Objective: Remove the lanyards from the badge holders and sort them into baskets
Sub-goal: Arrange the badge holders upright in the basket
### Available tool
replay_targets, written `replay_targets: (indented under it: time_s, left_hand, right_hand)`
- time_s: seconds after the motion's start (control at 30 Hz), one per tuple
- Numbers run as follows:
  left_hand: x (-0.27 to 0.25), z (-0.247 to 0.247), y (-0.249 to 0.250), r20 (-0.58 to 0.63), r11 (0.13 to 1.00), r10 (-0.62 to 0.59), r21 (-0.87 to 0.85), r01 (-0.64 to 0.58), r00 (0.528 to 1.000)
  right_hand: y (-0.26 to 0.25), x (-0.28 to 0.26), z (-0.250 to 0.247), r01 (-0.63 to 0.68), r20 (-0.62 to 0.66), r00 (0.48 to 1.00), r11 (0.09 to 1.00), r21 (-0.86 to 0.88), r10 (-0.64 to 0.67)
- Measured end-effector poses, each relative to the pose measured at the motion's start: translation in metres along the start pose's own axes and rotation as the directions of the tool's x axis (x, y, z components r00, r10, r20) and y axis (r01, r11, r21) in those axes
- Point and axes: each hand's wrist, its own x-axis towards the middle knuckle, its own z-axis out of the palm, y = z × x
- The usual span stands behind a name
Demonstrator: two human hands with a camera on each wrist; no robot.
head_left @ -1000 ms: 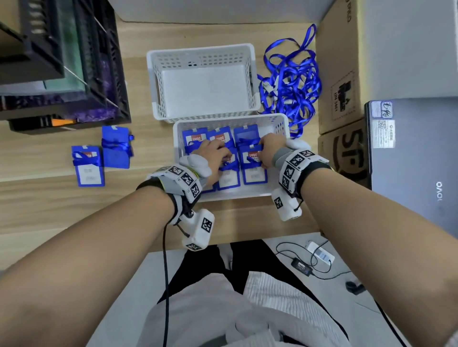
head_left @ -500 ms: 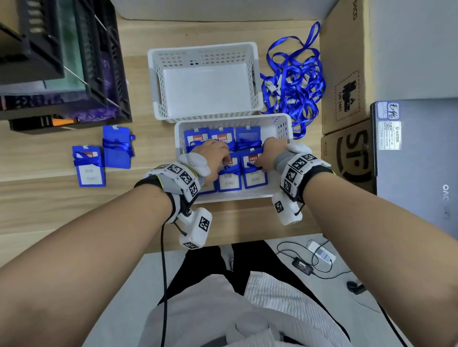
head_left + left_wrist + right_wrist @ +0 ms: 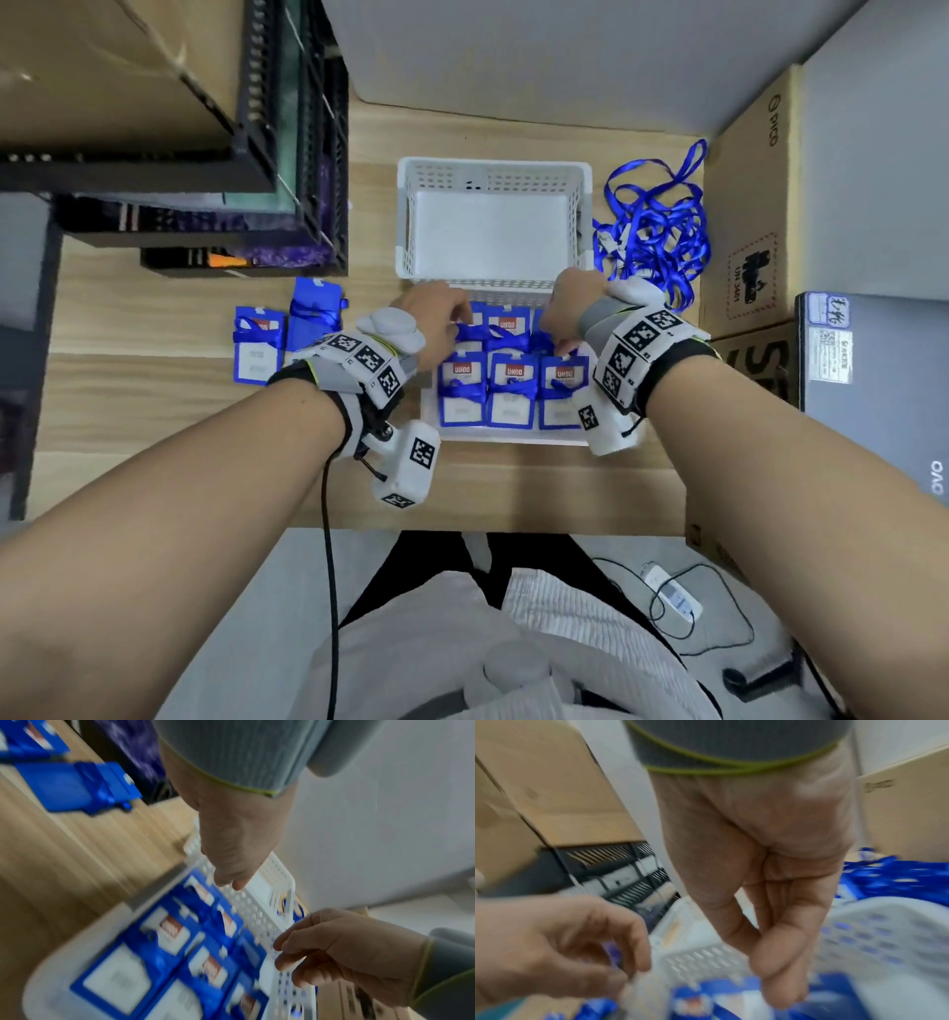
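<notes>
Two white perforated baskets sit on the wooden counter (image 3: 154, 411), one behind the other. The far basket (image 3: 493, 174) shows only its bare white floor. The near basket (image 3: 513, 439) holds blue badge holders (image 3: 511, 390) laid in two rows, each with a blue lanyard wrapped round it; the near row of three lies fully in sight, while the far row is partly covered by the hands.

The left hand (image 3: 436, 324) reaches over the far left part of the near basket, its fingers bent down toward the far row of holders. Whether it grips anything there cannot be told: the head view hides the fingertips, and the wrist views are blurred. The right hand (image 3: 570, 313) is over the far right part of the same basket, fingers curled with thumb and forefinger brought close together just above a holder; whether they pinch a lanyard or clip cannot be told either.

A loose heap of blue lanyards (image 3: 652, 241) lies on the counter to the right of the far basket, beside a cardboard box (image 3: 750, 205). Two more wrapped badge holders (image 3: 287, 334) lie on the counter to the left of the near basket, just in front of a black rack (image 3: 287, 154). At the far right edge is a grey laptop (image 3: 883, 390).
</notes>
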Motion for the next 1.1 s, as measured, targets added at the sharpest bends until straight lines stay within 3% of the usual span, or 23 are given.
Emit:
replay_targets:
  time_s: [0.1,0.17,0.3,0.43,0.6,0.67,0.9,1.03,1.1]
  left_hand:
    - [-0.017,-0.021,-0.030,-0.111,0.977,-0.186,-0.130,0.171,0.976]
    - [-0.030,-0.030,-0.060,-0.159,0.927,-0.348,-0.201,0.315,0.924]
    - [-0.055,-0.033,-0.133,-0.137,0.792,-0.599,-0.252,0.557,0.789]
    - [-0.079,-0.025,-0.194,-0.048,0.687,-0.710,-0.267,0.676,0.702]
    - [-0.090,-0.011,-0.236,-0.008,0.649,-0.729,-0.329,0.686,0.685]
    - [-0.085,-0.006,-0.245,0.043,0.662,-0.696,-0.349,0.664,0.717]
    - [-0.058,0.043,-0.300,0.027,0.702,-0.615,-0.437,0.563,0.788]
    - [-0.073,0.006,-0.259,0.067,0.674,-0.638,-0.433,0.598,0.767]
    - [-0.075,-0.006,-0.240,0.100,0.696,-0.609,-0.409,0.590,0.787]
  right_hand:
    - [-0.051,-0.008,-0.011,0.154,-0.047,0.988,0.971,0.183,-0.148]
    - [-0.090,-0.015,-0.011,0.236,-0.085,0.971,0.942,0.237,-0.222]
    - [-0.157,-0.020,0.008,0.300,-0.053,0.952,0.882,0.363,-0.302]
    - [-0.205,-0.006,0.040,0.273,-0.002,0.954,0.867,0.416,-0.299]
    - [-0.235,0.017,0.070,0.100,0.080,0.980,0.804,0.587,-0.180]
    - [-0.242,0.026,0.076,0.078,0.078,0.984,0.776,0.626,-0.162]
    - [-0.258,0.046,0.089,0.164,-0.034,0.981,0.725,0.669,-0.190]
    - [-0.253,0.046,0.095,0.150,-0.044,0.986,0.737,0.659,-0.162]
    - [-0.248,0.044,0.096,0.160,-0.056,0.985,0.762,0.627,-0.161]
